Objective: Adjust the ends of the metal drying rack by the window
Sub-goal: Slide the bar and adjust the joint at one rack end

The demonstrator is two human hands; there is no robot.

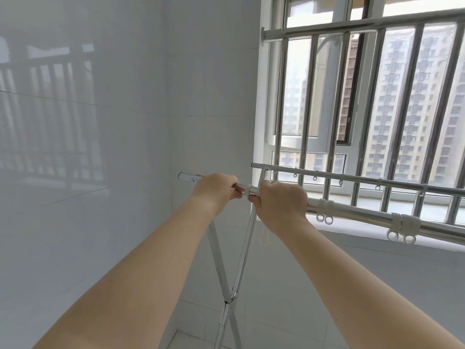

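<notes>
The metal drying rack (372, 217) stands by the window, with two horizontal rails and crossed legs (227, 288) below. On the near rail, my left hand (214, 190) grips the thinner extension tube (187, 176), whose capped end points at the white wall. My right hand (279, 200) is closed around the thicker rail just right of the white collar (249, 190) that joins the two tubes. The far rail (352, 178) carries small hanging rings.
A glossy white tiled wall (100, 147) is close on the left, near the tube's end. Steel window bars (402, 109) and a sill (377, 238) lie behind the rack. White clips with rings (325, 210) sit on the near rail. Tiled floor (191, 341) below.
</notes>
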